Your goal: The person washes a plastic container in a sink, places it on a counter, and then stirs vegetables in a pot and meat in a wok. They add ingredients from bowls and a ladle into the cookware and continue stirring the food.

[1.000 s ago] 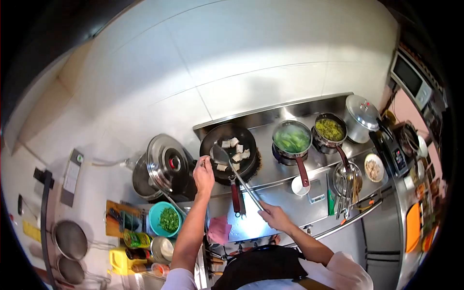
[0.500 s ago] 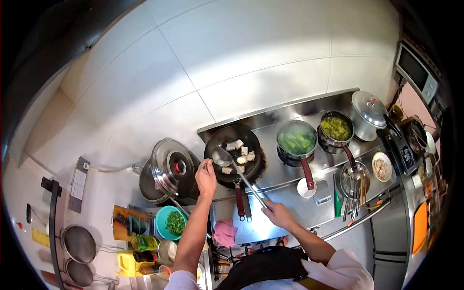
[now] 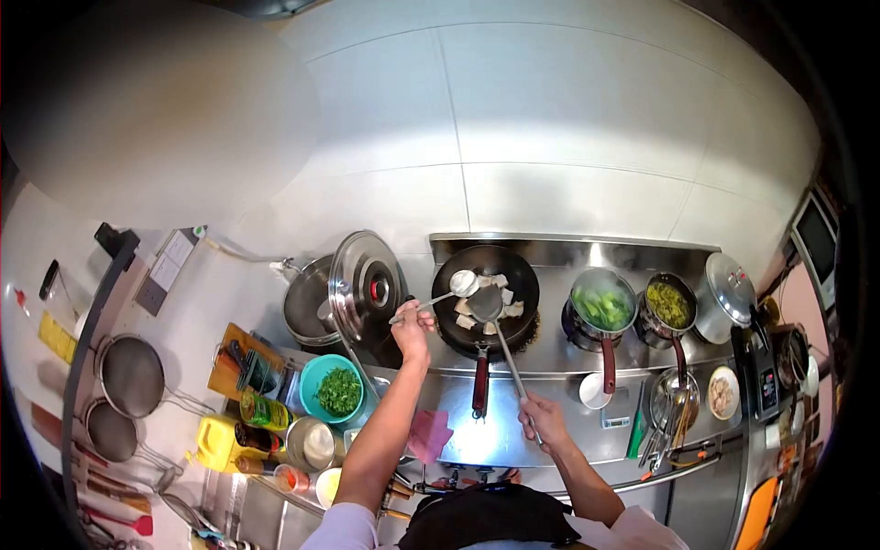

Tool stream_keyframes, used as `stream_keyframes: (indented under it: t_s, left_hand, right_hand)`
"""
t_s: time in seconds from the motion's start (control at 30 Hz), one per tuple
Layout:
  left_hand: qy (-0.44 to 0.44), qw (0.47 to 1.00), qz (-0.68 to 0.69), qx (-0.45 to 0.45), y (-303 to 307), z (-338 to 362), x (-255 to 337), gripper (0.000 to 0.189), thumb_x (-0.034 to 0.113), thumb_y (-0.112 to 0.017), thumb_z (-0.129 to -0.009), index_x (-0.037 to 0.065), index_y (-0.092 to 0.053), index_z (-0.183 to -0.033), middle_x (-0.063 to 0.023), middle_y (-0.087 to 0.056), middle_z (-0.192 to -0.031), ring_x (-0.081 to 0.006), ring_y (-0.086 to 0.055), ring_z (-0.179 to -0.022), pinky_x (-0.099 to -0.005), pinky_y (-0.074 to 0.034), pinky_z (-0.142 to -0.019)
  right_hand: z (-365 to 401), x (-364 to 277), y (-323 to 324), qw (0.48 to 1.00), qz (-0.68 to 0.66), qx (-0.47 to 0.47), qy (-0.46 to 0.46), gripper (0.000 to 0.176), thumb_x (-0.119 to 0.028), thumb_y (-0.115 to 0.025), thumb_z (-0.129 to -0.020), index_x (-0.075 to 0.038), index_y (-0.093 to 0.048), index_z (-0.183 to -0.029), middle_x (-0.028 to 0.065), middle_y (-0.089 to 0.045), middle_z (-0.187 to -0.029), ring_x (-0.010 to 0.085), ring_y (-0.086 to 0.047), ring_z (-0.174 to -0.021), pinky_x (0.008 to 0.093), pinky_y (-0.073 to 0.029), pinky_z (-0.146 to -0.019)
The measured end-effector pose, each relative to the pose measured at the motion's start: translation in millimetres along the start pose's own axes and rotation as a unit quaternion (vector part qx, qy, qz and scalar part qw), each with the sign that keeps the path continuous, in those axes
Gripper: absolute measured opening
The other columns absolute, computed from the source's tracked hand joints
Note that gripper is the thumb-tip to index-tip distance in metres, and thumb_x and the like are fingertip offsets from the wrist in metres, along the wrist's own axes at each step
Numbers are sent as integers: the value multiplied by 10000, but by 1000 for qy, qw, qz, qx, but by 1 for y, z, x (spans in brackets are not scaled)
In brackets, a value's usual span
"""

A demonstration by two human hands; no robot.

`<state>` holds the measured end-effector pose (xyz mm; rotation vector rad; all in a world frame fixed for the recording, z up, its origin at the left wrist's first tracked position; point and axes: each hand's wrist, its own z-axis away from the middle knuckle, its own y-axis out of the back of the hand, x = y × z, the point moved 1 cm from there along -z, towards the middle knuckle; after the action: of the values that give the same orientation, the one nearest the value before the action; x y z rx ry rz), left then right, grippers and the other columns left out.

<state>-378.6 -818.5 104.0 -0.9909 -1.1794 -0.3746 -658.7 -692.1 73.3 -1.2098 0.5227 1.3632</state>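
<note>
My left hand is closed round the handle of a ladle, whose bowl is over the left part of a dark frying pan. Something whitish shows in the bowl. Fingers wrapped, my right hand holds the long metal handle of a spatula. The spatula's flat dark head is in the pan among pale chunks of food. Some of the food is hidden behind the ladle and spatula. The pan sits on the stove, its red-brown handle pointing toward me.
Right of the pan stand a steaming pot of greens, a second pot and a lidded pot. A large lid leans at left. Nearby are a turquoise bowl of chopped greens, a pink cloth and a white cup.
The view has shifted, so the stove appears more level. The ladle bowl now shows clearly near the pan's upper left. The spatula head now shows flat amid the chunks, which lie differently.
</note>
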Motion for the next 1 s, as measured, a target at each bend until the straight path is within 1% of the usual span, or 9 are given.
stream_keyframes:
  t_s: [0.1,0.27,0.47,0.53,0.67,0.8,0.87,0.9,1.0]
  left_hand:
    - [-4,1000,-7,-21,12,7,14,244,244,-503,-913,16,-552,-985,-43,-559,-660,-107,-520,-533,-235,-428,-474]
    - [-56,998,-5,9,76,24,42,251,249,-521,-908,16,-567,-990,-53,-572,-680,-115,-529,-545,-231,-427,-472]
    - [-151,976,-20,155,208,92,113,245,254,-507,-922,24,-566,-979,-32,-538,-652,-93,-487,-530,-222,-404,-483]
    - [-180,963,9,198,258,119,132,234,244,-489,-930,27,-553,-992,-31,-533,-643,-92,-485,-532,-222,-393,-485]
    - [-163,927,-51,335,335,180,150,236,234,-484,-928,20,-541,-1006,-37,-543,-664,-93,-490,-536,-222,-372,-456]
    - [-167,910,-111,362,376,208,124,240,240,-479,-928,23,-569,-979,-28,-538,-638,-88,-484,-516,-220,-382,-453]
    - [-141,903,-160,372,393,209,95,246,244,-478,-928,23,-577,-967,-29,-538,-634,-87,-487,-514,-218,-388,-453]
    - [-132,901,-166,378,400,205,82,250,246,-475,-929,22,-580,-963,-34,-543,-634,-89,-497,-519,-219,-392,-450]
    - [-98,902,-180,381,423,194,43,254,255,-491,-920,19,-583,-942,-50,-571,-658,-103,-523,-532,-225,-410,-444]
  right_hand:
    - [0,2,-17,992,-102,-39,-58,280,-226,-472,-929,-46,-524,-1137,8,-471,-584,76,-380,-371,208,-303,-343]
    - [3,2,-52,984,-135,-91,-68,312,-242,-464,-933,-39,-499,-1167,-3,-458,-579,74,-377,-366,208,-299,-336]
    - [-21,6,-57,979,-170,-89,-63,316,-263,-484,-921,-62,-510,-1163,-24,-423,-568,54,-343,-358,198,-276,-325]
    - [-28,0,-50,984,-158,-35,-69,260,-266,-479,-917,-88,-531,-1099,-27,-435,-568,59,-360,-373,200,-285,-336]
    - [-54,-1,-23,994,-90,29,-62,287,-250,-480,-898,-55,-507,-1106,-23,-447,-588,74,-376,-383,208,-293,-333]
    - [-59,-27,-26,998,6,46,-32,270,-174,-488,-866,-8,-509,-1078,-5,-466,-597,79,-401,-389,211,-306,-332]
    - [-67,-39,-16,981,172,70,-55,210,-142,-512,-832,4,-534,-982,12,-479,-591,82,-413,-381,217,-314,-333]
    - [-68,-51,-14,975,201,77,-61,129,-119,-526,-803,-1,-550,-847,23,-492,-577,91,-422,-371,231,-314,-327]
    - [-70,-96,-14,934,340,57,-92,87,-85,-535,-779,-7,-548,-743,33,-501,-548,111,-459,-380,256,-314,-319]
